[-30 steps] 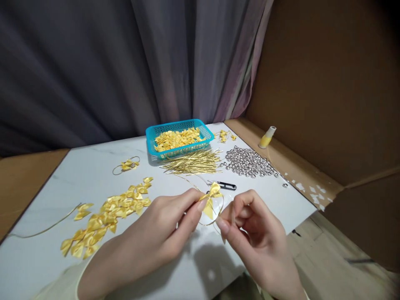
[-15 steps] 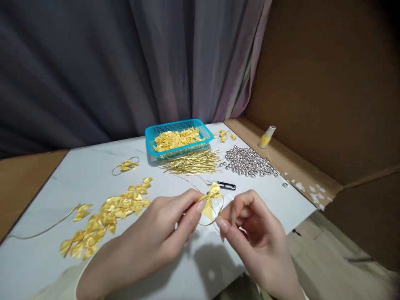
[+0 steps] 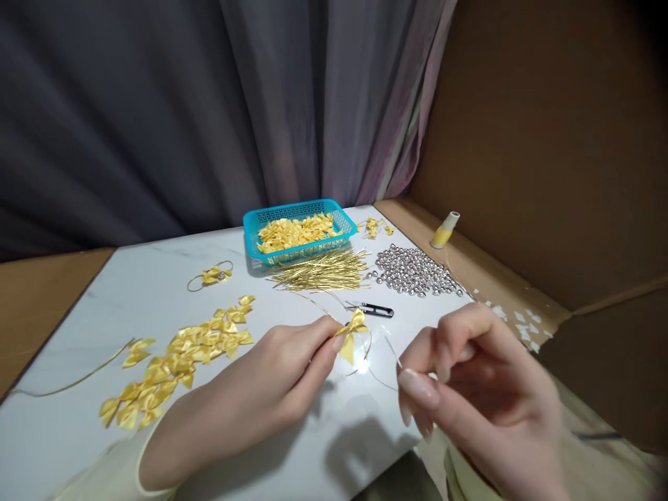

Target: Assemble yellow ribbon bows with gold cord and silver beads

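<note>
Between the thumb and forefinger of my left hand (image 3: 307, 355) is a yellow satin bow (image 3: 353, 334), with a gold cord running from it. Off to the right, my right hand (image 3: 470, 390) pinches a thin, silvery needle (image 3: 392, 348) that points up and left. A fine thread (image 3: 380, 379) curves between the bow and the right fingers. Just beyond the bow lie black thread snips (image 3: 376, 310). More yellow bows (image 3: 195, 346) are spread on the white tabletop (image 3: 250, 445) left of my hands.
A blue basket (image 3: 300, 252) full of bows stands at the back, with gold cord pieces (image 3: 323, 270) before it. Silver beads (image 3: 415, 270) are heaped to the right, near a yellow thread spool (image 3: 445, 230). A finished-looking corded bow piece (image 3: 211, 276) lies at left.
My right hand has moved right, away from the bow, and the thread now spans the gap. The left hand stays almost in place with the bow.
</note>
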`<action>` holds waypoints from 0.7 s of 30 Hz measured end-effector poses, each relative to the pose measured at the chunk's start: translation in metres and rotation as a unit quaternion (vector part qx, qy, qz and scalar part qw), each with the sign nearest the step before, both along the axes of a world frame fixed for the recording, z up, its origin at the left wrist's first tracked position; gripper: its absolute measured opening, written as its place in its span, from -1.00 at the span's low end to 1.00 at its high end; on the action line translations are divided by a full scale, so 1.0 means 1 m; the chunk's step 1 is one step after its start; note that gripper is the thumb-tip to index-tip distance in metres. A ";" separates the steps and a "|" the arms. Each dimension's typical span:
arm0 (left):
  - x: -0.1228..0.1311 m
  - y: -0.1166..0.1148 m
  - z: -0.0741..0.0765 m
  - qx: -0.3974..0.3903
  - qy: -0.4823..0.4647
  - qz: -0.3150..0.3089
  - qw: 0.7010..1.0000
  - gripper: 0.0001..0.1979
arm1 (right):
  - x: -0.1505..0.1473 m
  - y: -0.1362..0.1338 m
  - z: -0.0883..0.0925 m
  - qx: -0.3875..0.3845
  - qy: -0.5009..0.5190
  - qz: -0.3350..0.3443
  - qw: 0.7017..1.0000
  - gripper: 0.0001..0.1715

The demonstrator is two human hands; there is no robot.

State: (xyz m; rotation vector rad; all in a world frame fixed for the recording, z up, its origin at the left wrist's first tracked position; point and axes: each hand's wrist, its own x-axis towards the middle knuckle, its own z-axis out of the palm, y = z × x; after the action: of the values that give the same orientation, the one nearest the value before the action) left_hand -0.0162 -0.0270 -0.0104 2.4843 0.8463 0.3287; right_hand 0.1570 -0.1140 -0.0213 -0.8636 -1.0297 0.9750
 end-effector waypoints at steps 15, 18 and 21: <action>-0.003 -0.001 0.005 -0.033 0.001 0.023 0.999 -0.70 | 0.019 0.016 0.008 -0.050 -0.285 0.076 0.954 -0.83; -0.004 -0.003 0.007 -0.036 -0.024 0.029 0.999 -0.70 | 0.013 0.013 -0.005 -0.081 -0.246 0.057 0.964 -0.86; -0.004 -0.004 0.006 -0.028 -0.054 0.030 0.998 -0.71 | 0.005 0.011 -0.010 -0.067 -0.201 0.022 0.977 -0.81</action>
State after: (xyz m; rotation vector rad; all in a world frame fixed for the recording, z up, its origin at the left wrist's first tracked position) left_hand -0.0198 -0.0308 -0.0043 2.3708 0.8747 0.4495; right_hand 0.1623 -0.1034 -0.0312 -1.1866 -1.3411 0.9350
